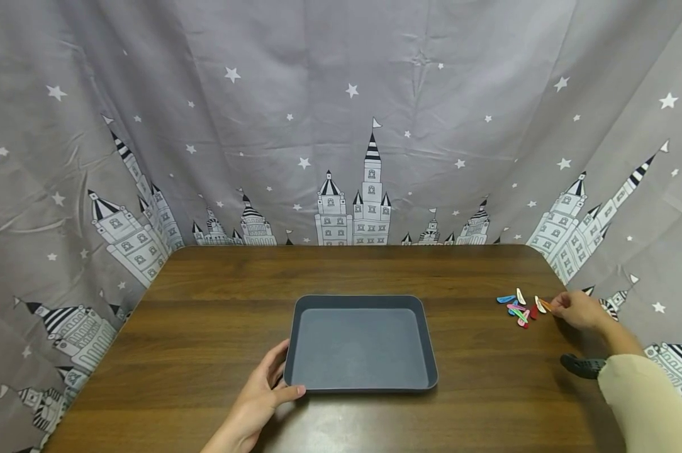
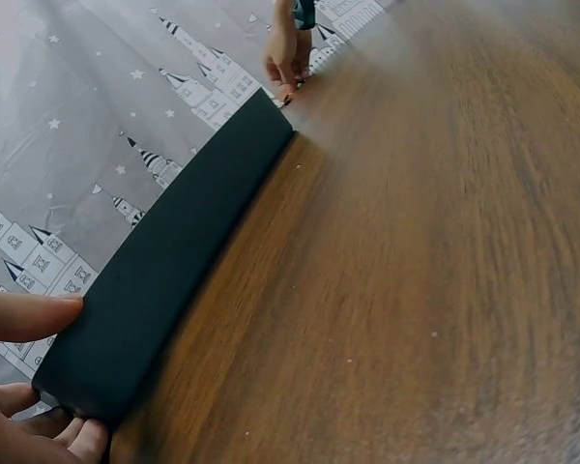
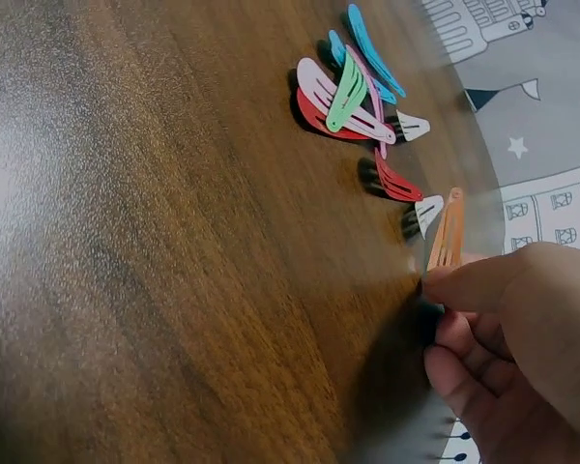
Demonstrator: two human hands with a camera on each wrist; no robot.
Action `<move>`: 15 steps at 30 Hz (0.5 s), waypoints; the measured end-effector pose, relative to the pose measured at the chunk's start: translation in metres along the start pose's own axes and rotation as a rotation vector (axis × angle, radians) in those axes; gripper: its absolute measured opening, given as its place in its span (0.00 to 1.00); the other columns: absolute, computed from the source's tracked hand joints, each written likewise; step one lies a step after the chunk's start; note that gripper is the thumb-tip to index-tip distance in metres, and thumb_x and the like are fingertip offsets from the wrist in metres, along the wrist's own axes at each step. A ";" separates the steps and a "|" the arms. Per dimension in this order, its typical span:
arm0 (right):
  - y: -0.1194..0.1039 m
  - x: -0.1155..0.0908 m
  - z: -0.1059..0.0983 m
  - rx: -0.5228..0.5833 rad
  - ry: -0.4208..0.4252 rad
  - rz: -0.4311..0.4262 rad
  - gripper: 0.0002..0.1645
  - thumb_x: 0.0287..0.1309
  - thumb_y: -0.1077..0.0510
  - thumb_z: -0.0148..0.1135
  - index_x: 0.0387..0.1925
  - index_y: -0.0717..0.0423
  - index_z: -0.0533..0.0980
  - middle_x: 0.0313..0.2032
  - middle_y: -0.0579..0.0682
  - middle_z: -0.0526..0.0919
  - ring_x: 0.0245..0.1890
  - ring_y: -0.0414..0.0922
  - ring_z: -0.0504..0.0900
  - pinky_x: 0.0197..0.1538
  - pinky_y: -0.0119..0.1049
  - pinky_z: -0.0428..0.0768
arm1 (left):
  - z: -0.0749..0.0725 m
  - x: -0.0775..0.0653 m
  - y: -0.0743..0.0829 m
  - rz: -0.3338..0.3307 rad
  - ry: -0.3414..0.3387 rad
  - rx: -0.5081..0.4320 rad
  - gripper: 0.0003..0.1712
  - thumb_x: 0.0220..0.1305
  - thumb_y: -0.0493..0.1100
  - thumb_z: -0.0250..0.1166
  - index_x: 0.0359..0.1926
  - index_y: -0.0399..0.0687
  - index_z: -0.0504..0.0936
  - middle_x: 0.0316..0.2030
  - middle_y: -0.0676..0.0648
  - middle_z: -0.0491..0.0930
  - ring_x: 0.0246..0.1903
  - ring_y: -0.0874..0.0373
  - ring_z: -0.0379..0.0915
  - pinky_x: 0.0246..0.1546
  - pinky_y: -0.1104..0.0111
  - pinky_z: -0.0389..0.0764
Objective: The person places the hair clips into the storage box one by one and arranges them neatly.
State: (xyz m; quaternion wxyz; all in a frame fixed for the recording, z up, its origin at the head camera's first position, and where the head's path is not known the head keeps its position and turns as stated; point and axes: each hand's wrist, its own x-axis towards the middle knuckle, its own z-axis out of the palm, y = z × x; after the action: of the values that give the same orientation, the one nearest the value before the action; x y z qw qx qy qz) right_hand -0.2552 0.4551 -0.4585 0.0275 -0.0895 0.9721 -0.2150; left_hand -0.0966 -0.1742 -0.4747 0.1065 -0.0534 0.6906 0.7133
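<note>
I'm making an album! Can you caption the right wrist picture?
A right hand pinches an orange hair clip near other colorful clips.

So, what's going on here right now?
A person has both hands busy at a wooden table. Their left hand grips the near left corner of a gray tray; no clips lie in it. Their right hand pinches an orange hair clip near the table's right edge. The other clips, in blue, white, pink, green and red, lie beside that hand, some of them overlapping.
</note>
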 end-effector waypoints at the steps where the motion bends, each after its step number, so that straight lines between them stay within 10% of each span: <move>1: -0.001 -0.001 -0.001 -0.005 0.002 0.009 0.08 0.64 0.66 0.61 0.27 0.63 0.77 0.25 0.48 0.78 0.27 0.44 0.72 0.33 0.43 0.72 | 0.000 0.000 0.000 0.000 0.000 0.000 0.54 0.54 0.26 0.73 0.79 0.44 0.58 0.77 0.34 0.57 0.76 0.37 0.49 0.73 0.44 0.56; 15: -0.018 -0.006 -0.005 0.226 0.014 0.026 0.11 0.70 0.63 0.57 0.36 0.70 0.78 0.26 0.49 0.77 0.28 0.41 0.73 0.30 0.33 0.74 | 0.000 -0.001 0.000 -0.010 0.001 0.010 0.54 0.55 0.27 0.73 0.79 0.45 0.57 0.77 0.34 0.56 0.76 0.36 0.48 0.73 0.41 0.57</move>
State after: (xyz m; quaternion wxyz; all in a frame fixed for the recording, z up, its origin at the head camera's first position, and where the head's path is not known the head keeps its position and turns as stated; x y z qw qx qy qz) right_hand -0.2468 0.4424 -0.4459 0.0333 -0.0715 0.9430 -0.3233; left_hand -0.0960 -0.1747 -0.4747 0.1100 -0.0564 0.6940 0.7093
